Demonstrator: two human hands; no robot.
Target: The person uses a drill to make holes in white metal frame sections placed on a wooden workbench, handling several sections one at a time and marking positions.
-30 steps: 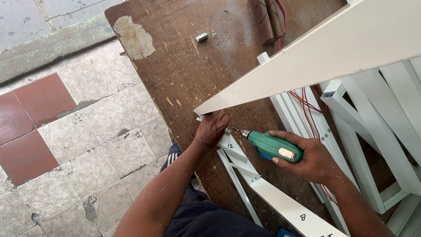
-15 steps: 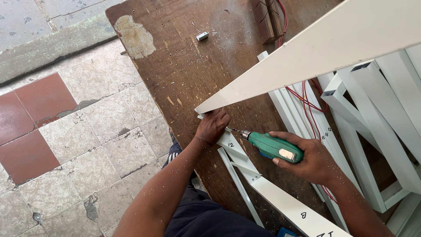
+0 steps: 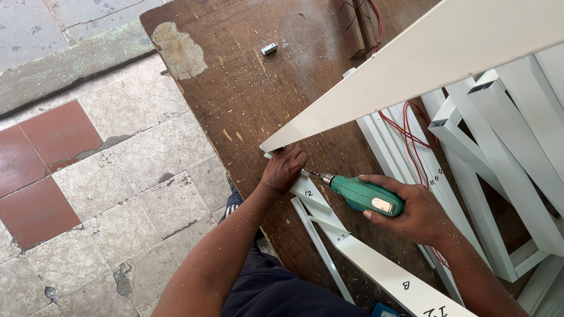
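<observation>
L hand (image 3: 284, 168): fingers (image 3: 292, 158) curled tight together, pinching the corner where two white metal bars meet, right at bench edge. What exactly sits under the fingertips can't be told, they cover it. Thumb side hidden.

R hand (image 3: 416, 212): fingers wrapped round the body of a green power drill (image 3: 365, 195), closed grip, index lying along the top. Drill lies nearly level, chuck w/ bit (image 3: 312, 174) aimed left, tip touching the bar joint just beside L hand's knuckles.

The joint: a long cream-white bar (image 3: 411, 76) runs from the corner up & right across the view, raised above the bench, its cut end directly over L hand. A 2nd white bar (image 3: 376, 271) runs from the same corner down & right, flat on the bench, w/ handwritten marks. A thin white strip (image 3: 322, 251) lies alongside it, nearer the person.

Further out: brown wooden bench (image 3: 235, 88), scratched, dusted w/ pale shavings, patch of light filler at far-left corner. Small silver metal piece (image 3: 269, 49) near far edge, well apart from hands. Red wire (image 3: 411, 126) loops over more white frame pieces (image 3: 499, 176) stacked at right. Floor (image 3: 100, 176) of worn pale & red tiles at left. Both forearms speckled w/ dust.
</observation>
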